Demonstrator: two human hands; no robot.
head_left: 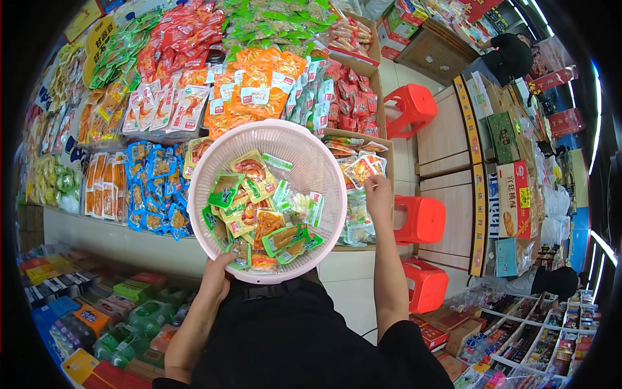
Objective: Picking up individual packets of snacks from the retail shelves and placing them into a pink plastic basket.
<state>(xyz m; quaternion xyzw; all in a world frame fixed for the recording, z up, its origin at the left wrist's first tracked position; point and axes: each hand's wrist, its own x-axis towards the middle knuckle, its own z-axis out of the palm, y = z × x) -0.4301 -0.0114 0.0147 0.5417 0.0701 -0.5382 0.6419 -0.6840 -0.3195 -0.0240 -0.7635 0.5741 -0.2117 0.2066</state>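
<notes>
My left hand grips the near left rim of a pale pink plastic basket held at my waist. Inside lie yellow snack packets, green-edged packets and clear packets with green and white labels. To the right of the basket, my right hand pinches the edge of a white and orange snack packet. That packet is over a cardboard box of similar packets, and whether it still rests on them I cannot tell. Below it in the box are clear packets with green labels.
Beyond the basket spreads a display of orange packets, red packets and blue packets. Several red plastic stools stand at the right before a wooden counter. Bottled drinks sit lower left. Two people in black are farther off.
</notes>
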